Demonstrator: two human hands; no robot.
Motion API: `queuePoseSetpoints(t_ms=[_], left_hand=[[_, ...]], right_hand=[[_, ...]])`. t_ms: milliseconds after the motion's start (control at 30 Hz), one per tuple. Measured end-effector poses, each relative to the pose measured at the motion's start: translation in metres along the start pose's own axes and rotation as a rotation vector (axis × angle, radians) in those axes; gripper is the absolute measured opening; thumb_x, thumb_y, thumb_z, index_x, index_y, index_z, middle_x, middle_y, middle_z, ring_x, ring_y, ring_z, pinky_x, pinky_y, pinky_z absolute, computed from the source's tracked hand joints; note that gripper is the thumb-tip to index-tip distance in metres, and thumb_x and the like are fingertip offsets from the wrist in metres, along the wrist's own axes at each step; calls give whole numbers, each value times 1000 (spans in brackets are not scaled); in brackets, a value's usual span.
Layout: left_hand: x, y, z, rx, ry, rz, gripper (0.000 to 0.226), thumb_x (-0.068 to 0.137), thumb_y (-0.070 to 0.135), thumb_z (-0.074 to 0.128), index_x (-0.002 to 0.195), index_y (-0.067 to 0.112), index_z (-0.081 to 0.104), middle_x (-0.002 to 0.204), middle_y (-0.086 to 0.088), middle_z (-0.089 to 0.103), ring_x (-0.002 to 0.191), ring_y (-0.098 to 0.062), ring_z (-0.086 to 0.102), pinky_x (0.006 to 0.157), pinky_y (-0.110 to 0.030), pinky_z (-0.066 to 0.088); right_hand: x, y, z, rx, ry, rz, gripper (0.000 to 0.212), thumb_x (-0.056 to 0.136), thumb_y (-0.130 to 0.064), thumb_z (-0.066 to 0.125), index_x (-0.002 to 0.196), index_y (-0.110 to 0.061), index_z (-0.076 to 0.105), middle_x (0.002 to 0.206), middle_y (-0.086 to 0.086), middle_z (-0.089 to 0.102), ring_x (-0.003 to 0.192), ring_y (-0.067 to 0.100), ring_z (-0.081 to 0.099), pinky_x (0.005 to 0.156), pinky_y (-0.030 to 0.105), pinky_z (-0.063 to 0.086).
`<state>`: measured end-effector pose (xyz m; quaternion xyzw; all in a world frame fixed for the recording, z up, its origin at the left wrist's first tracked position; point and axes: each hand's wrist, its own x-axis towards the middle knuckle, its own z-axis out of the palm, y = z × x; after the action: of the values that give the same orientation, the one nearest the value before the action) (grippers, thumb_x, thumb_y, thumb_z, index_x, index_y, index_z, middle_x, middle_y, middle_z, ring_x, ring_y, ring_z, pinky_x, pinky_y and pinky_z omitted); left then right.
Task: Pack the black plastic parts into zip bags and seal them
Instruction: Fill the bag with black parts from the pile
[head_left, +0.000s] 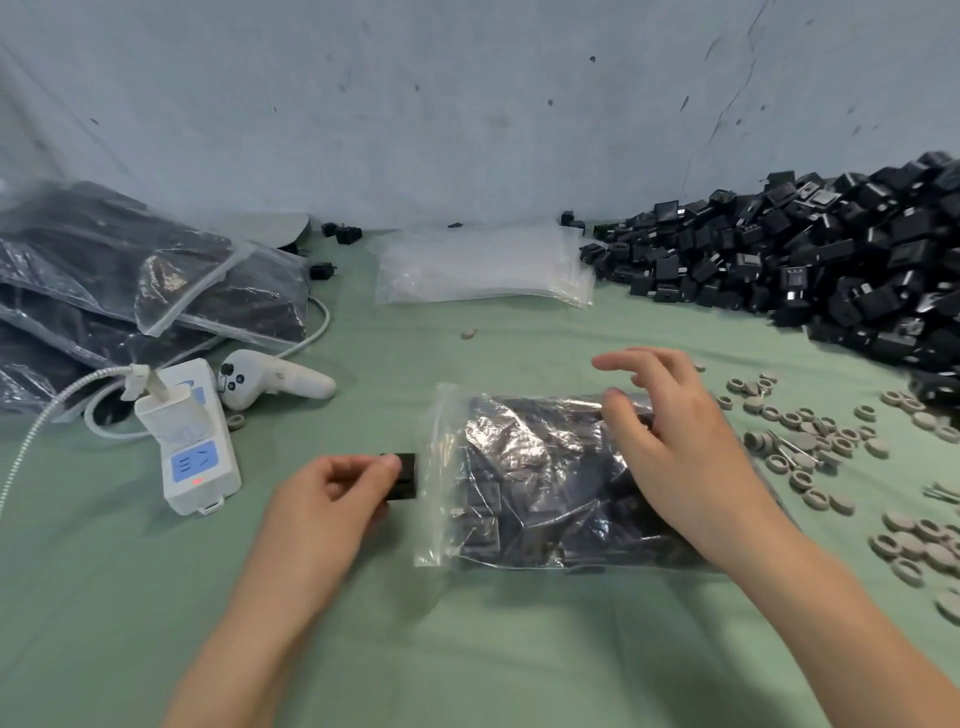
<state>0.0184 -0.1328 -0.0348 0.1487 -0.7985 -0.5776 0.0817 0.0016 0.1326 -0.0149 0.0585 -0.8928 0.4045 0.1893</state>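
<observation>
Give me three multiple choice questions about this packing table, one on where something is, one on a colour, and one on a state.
1. Where is the loose pile of black parts?
A. far right
B. near left
C. on the floor

2. What colour is the table cloth?
A. red
B. green
C. yellow

3. What is the left hand doing?
A. resting flat and empty
B. pinching one black part at the bag's mouth
C. gripping the white controller

Answers: 1 A, the pile lies against the wall at the right. 2 B, the cloth is pale green. 3 B, fingers clasp a part beside the bag's left edge.
</observation>
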Motion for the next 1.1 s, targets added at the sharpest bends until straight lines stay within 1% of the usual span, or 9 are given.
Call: queuePoseSetpoints(t_ms=[100,300,433,600,733,867,933,1033,1100], left_hand=[[-6,-2,18,-1,-116,27,15,87,33,71,88,18,71,75,7,75,69,-6,71,65,-22,49],[-13,4,29,-45,-137,118,23,89,36,67,82,16,74,72,4,75,64,-4,65,59,-10,47],[-20,7,33,-6,-186,149,33,100,33,51,85,19,76,79,-7,75,74,-21,71,71,-29,54],[-28,11,27,31,-281,205,37,90,61,47,92,37,75,89,19,74,82,3,67,73,-18,49],[-31,7,31,81,-202,270,10,95,33,59,94,28,67,88,16,73,81,-4,67,70,-15,47],[-33,11,35,28,-185,276,11,103,26,46,97,23,55,89,18,75,42,-4,46,45,-9,35],[-33,13,35,26,-197,275,11,103,29,44,99,23,52,86,16,76,39,-7,37,41,-11,31],[-33,15,36,28,-234,254,14,104,33,40,102,23,50,85,15,76,44,-7,47,48,-12,35],[-34,16,37,18,-289,214,16,105,34,36,104,23,48,87,15,76,66,2,63,66,-16,39]], right_hand=[[-2,10,1,-113,-12,-1,28,100,-33,48,126,-36,55,130,-15,42,61,1,46,78,29,38],[-2,16,2,-143,-12,3,28,98,-34,47,125,-37,56,130,-16,40,64,0,49,79,30,38],[-1,15,4,-157,5,4,27,98,-32,48,124,-36,56,132,-14,41,68,-1,48,81,31,37],[-1,12,4,-136,33,2,28,98,-31,48,125,-33,56,140,-8,35,67,-1,46,86,36,42],[-1,11,3,-141,37,14,27,99,-29,48,125,-32,55,144,-7,30,84,13,51,85,34,41],[-2,9,2,-176,19,21,27,99,-29,48,125,-32,55,142,-8,33,78,10,51,93,42,45],[-2,8,3,-213,16,4,27,99,-28,50,124,-31,56,140,-6,38,82,8,53,97,45,44],[-4,8,4,-226,7,-26,27,97,-29,48,120,-29,60,131,-7,47,98,12,52,97,45,44],[-5,9,4,-240,-13,-32,28,96,-33,44,118,-30,62,127,-8,50,99,11,49,97,43,44]])
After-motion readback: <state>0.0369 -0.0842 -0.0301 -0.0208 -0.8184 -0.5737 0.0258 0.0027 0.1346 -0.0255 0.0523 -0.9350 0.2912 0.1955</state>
